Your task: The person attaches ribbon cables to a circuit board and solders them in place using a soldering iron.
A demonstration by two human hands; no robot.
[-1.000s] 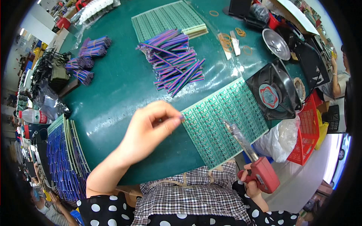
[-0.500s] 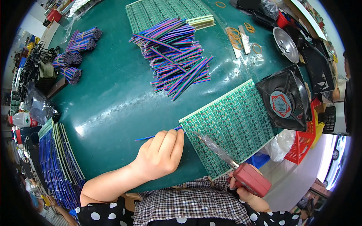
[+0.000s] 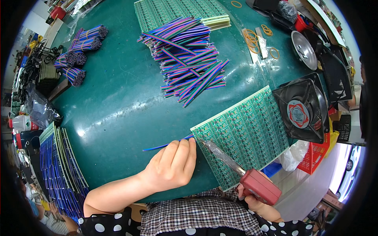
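The left hand (image 3: 171, 165) pinches a blue wire (image 3: 157, 148), its long axis rising gently rightward to the near-left edge of the green circuit board (image 3: 246, 135), while the right hand (image 3: 255, 203), farther off, wraps a red soldering gun (image 3: 260, 188).

The axial fan (image 3: 302, 111) bears a round, pale hub label (image 3: 298, 114) with a red angular frame and small print. At far left, the plastic bottle (image 3: 19, 123) wears a red-and-white label (image 3: 34, 125) with a green mark, its lettering too small to tell.
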